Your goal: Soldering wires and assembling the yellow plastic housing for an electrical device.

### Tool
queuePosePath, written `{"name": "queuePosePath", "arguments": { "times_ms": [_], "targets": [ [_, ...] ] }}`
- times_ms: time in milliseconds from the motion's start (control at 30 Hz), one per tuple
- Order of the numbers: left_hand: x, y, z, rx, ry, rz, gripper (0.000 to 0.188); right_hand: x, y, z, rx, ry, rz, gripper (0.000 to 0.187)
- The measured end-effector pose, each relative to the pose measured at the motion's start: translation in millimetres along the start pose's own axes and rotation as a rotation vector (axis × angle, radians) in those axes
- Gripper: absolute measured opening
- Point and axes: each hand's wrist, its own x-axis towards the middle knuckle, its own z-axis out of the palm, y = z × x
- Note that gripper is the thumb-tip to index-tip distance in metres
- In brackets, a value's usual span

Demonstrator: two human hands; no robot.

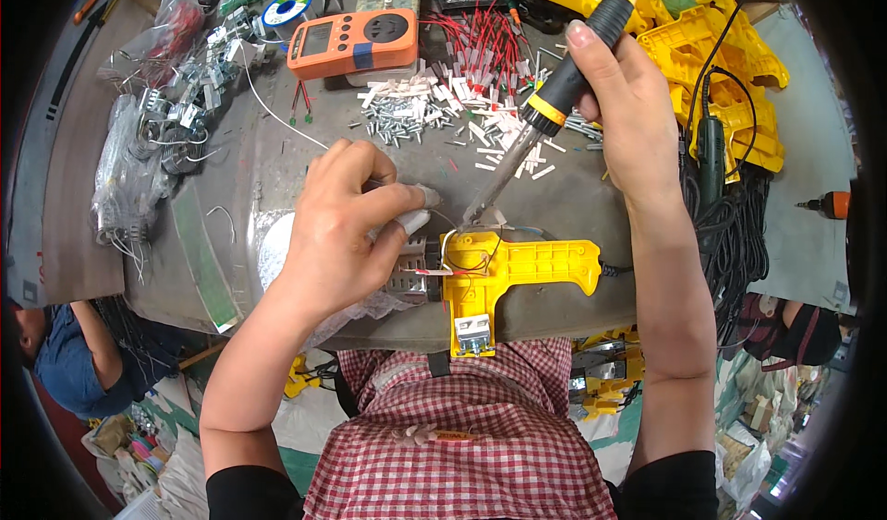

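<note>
Here the right hand [628, 104] wraps its grip around the black-and-yellow handled soldering iron [554, 95], its metal tip angled down onto the thin red and white wires [453, 263] at the yellow plastic pistol-shaped housing [517, 266] lying on the grey tabletop [277, 160]. The left hand [346, 224], fingertips taped white, pinches those wires against it. The shell looks light and stiff, the wires limp and fragile; the iron is best held by its insulated handle
</note>
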Motion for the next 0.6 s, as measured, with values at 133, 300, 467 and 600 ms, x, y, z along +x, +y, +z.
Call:
{"name": "queuePosePath", "arguments": {
  "times_ms": [133, 300, 467, 600],
  "targets": [
    [0.5, 1.0, 1.1, 0.014, 0.006, 0.018, 0.03, 0.1, -3.4, 0.6, -0.102, 0.029, -0.008, 0.034],
    [0.1, -1.4, 4.1, 0.035, 0.022, 0.037, 0.031, -0.1, -4.0, 0.7, -0.144, 0.008, -0.04, 0.036],
    [0.5, 0.2, 5.2, 0.021, 0.017, 0.033, 0.03, -0.1, -4.0, 2.1, -0.058, -0.004, -0.042, 0.036],
    [-0.1, -1.3, 5.2, 0.024, 0.032, 0.034, 0.031, -1.0, -7.2, -1.1, -0.178, -0.019, 0.003, 0.032]
  ]
}}
